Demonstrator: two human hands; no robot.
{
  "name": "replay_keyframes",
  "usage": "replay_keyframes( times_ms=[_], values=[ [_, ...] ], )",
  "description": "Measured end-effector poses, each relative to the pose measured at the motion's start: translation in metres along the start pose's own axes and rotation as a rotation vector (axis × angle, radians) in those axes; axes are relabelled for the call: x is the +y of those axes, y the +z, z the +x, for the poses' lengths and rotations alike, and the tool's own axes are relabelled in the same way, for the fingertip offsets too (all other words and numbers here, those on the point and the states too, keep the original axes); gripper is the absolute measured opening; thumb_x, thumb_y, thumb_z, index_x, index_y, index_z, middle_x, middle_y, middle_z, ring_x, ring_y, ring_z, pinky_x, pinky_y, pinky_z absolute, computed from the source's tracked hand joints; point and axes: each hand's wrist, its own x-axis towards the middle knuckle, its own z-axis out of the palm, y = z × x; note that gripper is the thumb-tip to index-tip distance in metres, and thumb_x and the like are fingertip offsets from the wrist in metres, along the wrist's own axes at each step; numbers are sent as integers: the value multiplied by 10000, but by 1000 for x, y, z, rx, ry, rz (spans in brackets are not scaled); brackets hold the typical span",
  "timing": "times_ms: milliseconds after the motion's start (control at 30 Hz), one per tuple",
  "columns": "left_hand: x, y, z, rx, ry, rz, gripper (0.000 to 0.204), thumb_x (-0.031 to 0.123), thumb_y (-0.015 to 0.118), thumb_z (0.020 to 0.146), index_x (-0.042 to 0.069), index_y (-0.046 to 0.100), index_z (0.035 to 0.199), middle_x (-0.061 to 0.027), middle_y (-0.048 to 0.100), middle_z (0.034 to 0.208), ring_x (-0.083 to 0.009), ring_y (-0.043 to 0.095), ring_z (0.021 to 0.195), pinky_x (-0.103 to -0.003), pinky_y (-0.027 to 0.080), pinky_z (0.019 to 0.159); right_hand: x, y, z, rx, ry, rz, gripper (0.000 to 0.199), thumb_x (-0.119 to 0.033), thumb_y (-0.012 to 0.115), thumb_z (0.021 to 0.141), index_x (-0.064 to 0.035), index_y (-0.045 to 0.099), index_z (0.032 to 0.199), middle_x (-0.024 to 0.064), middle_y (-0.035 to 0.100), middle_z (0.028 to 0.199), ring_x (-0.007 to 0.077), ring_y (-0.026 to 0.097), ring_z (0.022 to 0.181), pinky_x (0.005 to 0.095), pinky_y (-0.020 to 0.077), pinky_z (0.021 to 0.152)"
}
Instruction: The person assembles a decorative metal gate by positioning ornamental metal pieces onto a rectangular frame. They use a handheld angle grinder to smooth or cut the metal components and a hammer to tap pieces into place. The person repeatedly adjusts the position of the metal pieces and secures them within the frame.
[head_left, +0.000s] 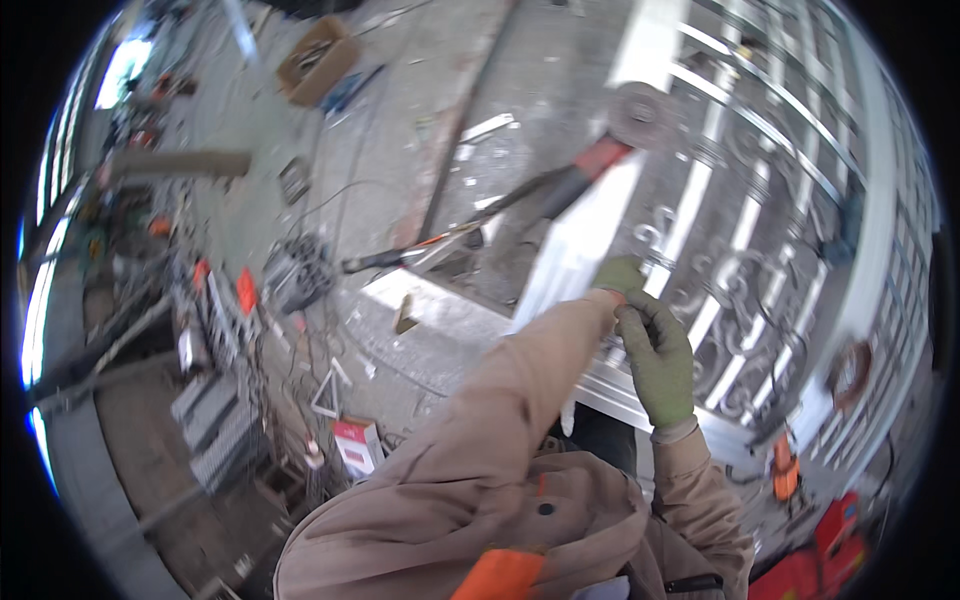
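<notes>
Here the 2 gloved hands meet at the middle of the view, over a white metal gate (760, 210) with curled scrollwork that lies flat and fills the right side. The right hand (660, 360), in a green glove, has its fingers curled round the cuff of the tan sleeve (590, 320) on the other arm, so its grip is closed on that cuff. The left hand (620, 275), also in a green glove, shows only as a bent knuckle beyond the sleeve end; whether its grip is open or closed I cannot tell. Just far of the hands, an angle grinder (600, 165) with a red body and a grey round disc rests on the gate's left edge. Far left on the concrete floor (400, 150) sits an open cardboard box (318, 62). Near left, a small red and white carton (358, 445) lies among scrap metal. Near right, red tools (835, 545) lie beside the gate.
</notes>
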Motion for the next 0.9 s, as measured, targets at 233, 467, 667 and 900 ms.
replay_keyframes(
  times_ms=[233,467,667,900],
  values=[
    [-11,8,18,-44,-37,-350,418,234,749,1039,-23,800,1365,-128,843,1044,-241,812,876,-394,627,699,60,-226,-60,578,164,-238,498,-428,794,1094,-36,816,1399,214,869,1180,271,829,1039,391,626,978],
    [-91,-14,30,-79,-1,116,229,223,639,1131,89,822,1162,-127,791,947,-191,729,770,-422,577,637,132,-516,-45,861,195,-738,557,-425,654,1173,1,724,1525,194,819,1404,299,800,1248,415,614,1078],
    [35,6,13,-48,-73,-115,337,313,815,1037,49,844,1244,-165,870,1078,-293,828,963,-447,634,892,275,-751,20,711,369,-438,464,-329,619,1193,-55,696,1560,127,785,1450,293,752,1312,424,581,1156],
    [28,-22,-29,62,-150,-121,330,269,809,1041,60,841,1294,-156,866,1058,-248,830,930,-418,635,854,292,-785,95,627,453,-334,398,-268,620,1189,-90,693,1538,85,774,1418,285,740,1283,425,573,1127]
  ],
)
